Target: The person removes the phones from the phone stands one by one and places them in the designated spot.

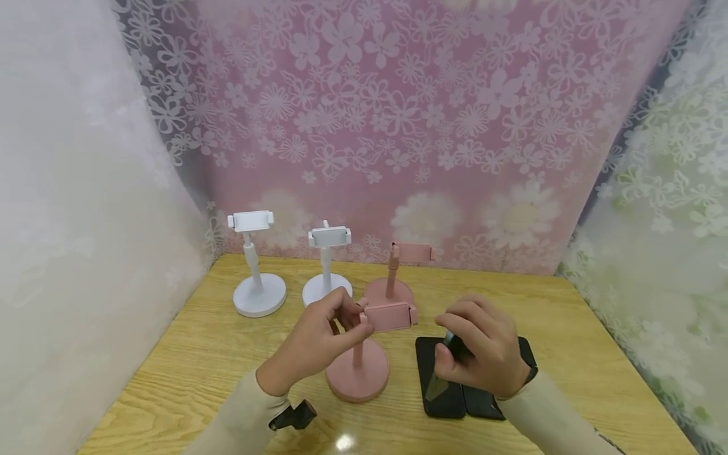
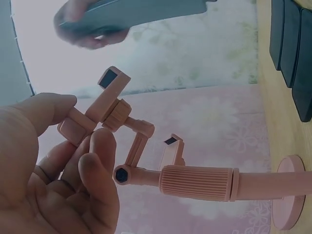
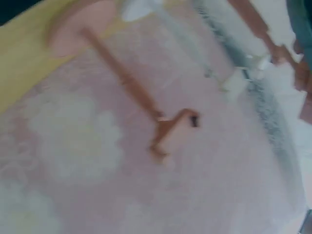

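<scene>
My left hand [image 1: 315, 338] pinches the left end of the clamp on the nearer pink phone stand [image 1: 357, 374]. In the left wrist view the thumb [image 2: 56, 108] and fingers are at the clamp's end piece [image 2: 77, 127], and the holder is unoccupied. To the right, my right hand [image 1: 483, 347] grips a dark phone [image 2: 141, 17] by its edges, above black phones [image 1: 446, 401] lying on the table. The held phone is apart from the stand. In the right wrist view only a blurred bit of phone [image 3: 300, 19] shows at the upper right edge.
Behind the nearer stand is a second pink phone stand [image 1: 392, 291]. Two white phone stands, one in the middle [image 1: 326, 278] and one at left [image 1: 258, 296], stand along the back of the wooden table [image 1: 188, 373]. A flowered pink curtain [image 1: 370, 126] hangs behind.
</scene>
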A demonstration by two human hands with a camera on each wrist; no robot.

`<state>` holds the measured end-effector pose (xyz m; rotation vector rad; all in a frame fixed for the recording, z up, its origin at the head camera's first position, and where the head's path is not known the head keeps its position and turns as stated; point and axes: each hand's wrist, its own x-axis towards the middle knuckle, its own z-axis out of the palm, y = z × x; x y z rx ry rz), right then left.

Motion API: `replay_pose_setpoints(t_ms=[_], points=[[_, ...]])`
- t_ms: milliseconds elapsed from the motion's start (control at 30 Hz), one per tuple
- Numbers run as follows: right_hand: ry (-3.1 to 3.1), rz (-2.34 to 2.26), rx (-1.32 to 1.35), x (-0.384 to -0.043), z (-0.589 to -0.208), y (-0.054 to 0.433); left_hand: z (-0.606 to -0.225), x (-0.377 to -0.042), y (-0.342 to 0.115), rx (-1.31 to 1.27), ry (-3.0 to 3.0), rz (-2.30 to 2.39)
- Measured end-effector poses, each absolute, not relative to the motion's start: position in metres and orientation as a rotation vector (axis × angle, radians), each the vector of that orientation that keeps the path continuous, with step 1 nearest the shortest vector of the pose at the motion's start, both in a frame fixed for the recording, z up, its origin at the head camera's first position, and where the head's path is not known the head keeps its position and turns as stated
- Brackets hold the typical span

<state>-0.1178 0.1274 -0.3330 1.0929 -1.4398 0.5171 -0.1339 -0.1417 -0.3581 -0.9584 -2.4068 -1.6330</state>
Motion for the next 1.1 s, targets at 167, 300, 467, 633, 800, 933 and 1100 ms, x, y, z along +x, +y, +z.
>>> replay_pose_setpoints(t_ms=[167, 300, 467, 633, 800, 933, 1100], points=[[-1.533, 0.459, 0.957, -0.112, -0.354, 0.180, -0.360, -0.135, -0.141, -0.958, -2.385, -1.692], [-1.680, 0.348, 0.856, -0.111, -0.371, 0.235, -0.362, -0.136, -0.140, -0.950, -2.377, -1.728], [-1.916, 0.215, 0.768, -0.111, -0.398, 0.299, -0.364, -0.136, -0.140, -0.939, -2.384, -1.738], [-2.145, 0.138, 0.721, -0.115, -0.423, 0.342, -0.363, -0.136, -0.139, -0.926, -2.373, -1.763], [-2.305, 0.114, 0.659, -0.121, -0.441, 0.371, -0.363, -0.135, -0.138, -0.940, -2.354, -1.758], [-2.409, 0.086, 0.604, -0.124, -0.457, 0.385, -0.364, -0.134, -0.138, -0.944, -2.348, -1.761], [-2.549, 0.041, 0.517, -0.130, -0.475, 0.394, -0.363, -0.133, -0.138, -0.934, -2.357, -1.757]])
